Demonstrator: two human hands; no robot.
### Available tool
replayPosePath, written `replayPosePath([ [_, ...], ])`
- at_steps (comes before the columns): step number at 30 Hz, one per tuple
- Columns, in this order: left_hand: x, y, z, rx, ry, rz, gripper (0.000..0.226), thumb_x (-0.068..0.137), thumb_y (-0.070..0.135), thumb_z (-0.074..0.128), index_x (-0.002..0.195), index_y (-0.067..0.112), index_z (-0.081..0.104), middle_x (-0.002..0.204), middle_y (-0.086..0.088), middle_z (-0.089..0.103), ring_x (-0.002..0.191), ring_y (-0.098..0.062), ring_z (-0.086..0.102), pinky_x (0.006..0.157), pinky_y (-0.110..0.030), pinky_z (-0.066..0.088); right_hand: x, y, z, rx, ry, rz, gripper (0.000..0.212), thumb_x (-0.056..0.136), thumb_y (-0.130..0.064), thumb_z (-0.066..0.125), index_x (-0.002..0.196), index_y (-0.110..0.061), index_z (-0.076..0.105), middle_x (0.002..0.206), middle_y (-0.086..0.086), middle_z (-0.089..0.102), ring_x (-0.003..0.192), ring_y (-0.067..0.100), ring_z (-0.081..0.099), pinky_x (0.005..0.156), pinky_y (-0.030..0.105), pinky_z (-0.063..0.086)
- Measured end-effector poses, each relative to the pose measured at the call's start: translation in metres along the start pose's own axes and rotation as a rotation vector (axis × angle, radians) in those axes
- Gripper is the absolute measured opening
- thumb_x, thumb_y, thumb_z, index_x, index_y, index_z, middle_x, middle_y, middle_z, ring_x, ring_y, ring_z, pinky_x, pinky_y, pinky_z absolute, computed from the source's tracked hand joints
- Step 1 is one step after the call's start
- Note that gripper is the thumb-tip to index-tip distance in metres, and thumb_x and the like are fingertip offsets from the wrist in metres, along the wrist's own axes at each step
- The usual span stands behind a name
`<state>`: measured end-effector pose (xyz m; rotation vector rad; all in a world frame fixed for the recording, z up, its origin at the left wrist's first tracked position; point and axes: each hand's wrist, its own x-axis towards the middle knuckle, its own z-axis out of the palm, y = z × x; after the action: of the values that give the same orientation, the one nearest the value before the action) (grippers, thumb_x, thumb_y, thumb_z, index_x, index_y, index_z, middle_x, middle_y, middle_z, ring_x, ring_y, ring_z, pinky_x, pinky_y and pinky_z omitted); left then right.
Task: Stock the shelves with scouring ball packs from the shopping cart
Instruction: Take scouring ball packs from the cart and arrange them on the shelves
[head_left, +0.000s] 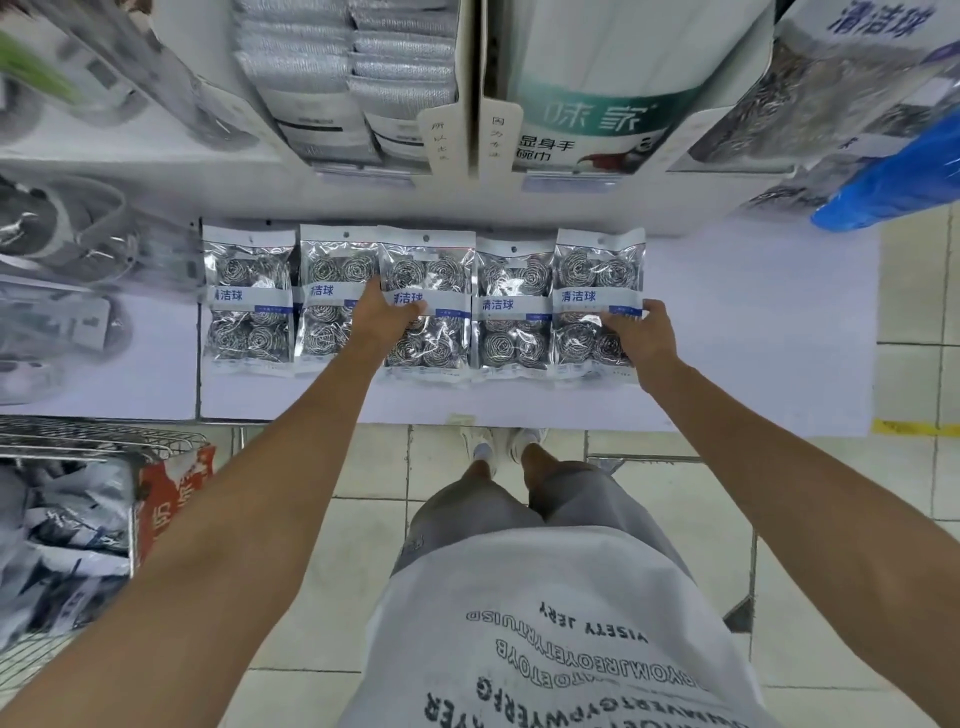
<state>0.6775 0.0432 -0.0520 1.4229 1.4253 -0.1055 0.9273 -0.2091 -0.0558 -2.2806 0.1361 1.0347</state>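
Note:
Several scouring ball packs lie in a row on the white shelf (753, 338), silver balls under clear film with blue labels. My left hand (382, 322) grips the left edge of the middle pack (431, 306), thumb across its label; this pack overlaps the second pack (332, 296). My right hand (644, 338) holds the right edge of the rightmost pack (597, 291), fingers lying over its lower half. The leftmost pack (247, 301) and the fourth pack (511, 306) lie untouched. At lower left stands the wire shopping cart (104, 447) with more packs (52, 545) inside.
Boxes of cleaning cloths (353, 78) and a white-and-teal carton (597, 104) stand on the level above. Blurred goods (62, 260) lie left of the row. A blue plastic bag (893, 182) hangs at the right. My legs and shoes (504, 447) stand on tiled floor.

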Motion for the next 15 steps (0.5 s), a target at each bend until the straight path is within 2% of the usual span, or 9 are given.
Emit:
replayPosePath([
  [3,-0.007,0.000,-0.010,0.009,-0.007,0.032,0.076,0.092,0.025,0.079,0.153,0.012,0.037,0.148,-0.018,0.054,0.135,-0.038,0.053,0.114,-0.052,0.045,-0.017,0.000,-0.002,-0.167,0.012,-0.111,0.069,0.091,-0.030,0.079,0.145,-0.007,0.043,0.114,0.007,0.060,0.090,0.023,0.060,0.074,0.033,0.046],
  [5,-0.016,0.003,-0.017,0.040,0.007,0.081,0.068,0.094,0.022,0.077,0.149,0.011,0.040,0.136,-0.017,0.061,0.116,-0.034,0.063,0.097,-0.044,0.055,-0.033,0.001,-0.005,-0.272,0.027,-0.170,0.066,0.091,-0.028,0.076,0.144,-0.006,0.045,0.123,0.014,0.057,0.099,0.029,0.058,0.080,0.033,0.043],
  [6,-0.021,0.005,-0.021,0.065,0.020,0.110,0.068,0.095,0.023,0.076,0.151,0.010,0.039,0.134,-0.016,0.062,0.110,-0.030,0.064,0.091,-0.040,0.054,-0.041,0.001,-0.007,-0.319,0.033,-0.198,0.062,0.091,-0.028,0.074,0.143,-0.006,0.047,0.129,0.017,0.055,0.106,0.032,0.058,0.084,0.034,0.044],
  [9,-0.042,0.006,-0.030,0.206,0.027,0.182,0.068,0.098,0.022,0.071,0.156,0.008,0.038,0.128,-0.017,0.067,0.110,-0.033,0.068,0.095,-0.045,0.057,-0.070,-0.003,-0.009,-0.399,-0.015,-0.312,0.045,0.096,-0.022,0.065,0.136,-0.005,0.054,0.130,0.020,0.059,0.111,0.037,0.063,0.094,0.043,0.054],
  [10,-0.051,0.005,-0.034,0.285,0.029,0.204,0.063,0.100,0.023,0.069,0.154,0.006,0.042,0.121,-0.017,0.069,0.107,-0.033,0.069,0.092,-0.042,0.057,-0.082,-0.006,-0.008,-0.417,-0.041,-0.358,0.039,0.098,-0.020,0.061,0.134,-0.005,0.057,0.126,0.018,0.064,0.108,0.036,0.065,0.093,0.043,0.055],
  [12,-0.072,0.000,-0.045,0.420,0.062,0.262,0.046,0.102,0.029,0.065,0.137,0.001,0.056,0.110,-0.018,0.071,0.100,-0.033,0.068,0.078,-0.034,0.052,-0.103,-0.012,-0.003,-0.490,-0.069,-0.482,0.031,0.101,-0.015,0.057,0.130,-0.005,0.061,0.120,0.016,0.069,0.098,0.028,0.068,0.086,0.036,0.052],
  [14,-0.097,-0.008,-0.056,0.462,0.115,0.320,0.038,0.102,0.035,0.064,0.116,-0.001,0.063,0.105,-0.018,0.070,0.096,-0.034,0.067,0.074,-0.037,0.049,-0.125,-0.020,0.007,-0.609,-0.085,-0.615,0.030,0.102,-0.017,0.058,0.129,-0.005,0.065,0.119,0.015,0.072,0.096,0.027,0.069,0.083,0.029,0.051],
  [15,-0.109,-0.013,-0.061,0.459,0.147,0.337,0.038,0.102,0.035,0.064,0.114,-0.001,0.064,0.108,-0.018,0.070,0.098,-0.034,0.066,0.076,-0.038,0.050,-0.135,-0.023,0.011,-0.671,-0.090,-0.672,0.030,0.102,-0.019,0.059,0.127,-0.006,0.067,0.117,0.015,0.072,0.099,0.029,0.070,0.081,0.024,0.051],
])
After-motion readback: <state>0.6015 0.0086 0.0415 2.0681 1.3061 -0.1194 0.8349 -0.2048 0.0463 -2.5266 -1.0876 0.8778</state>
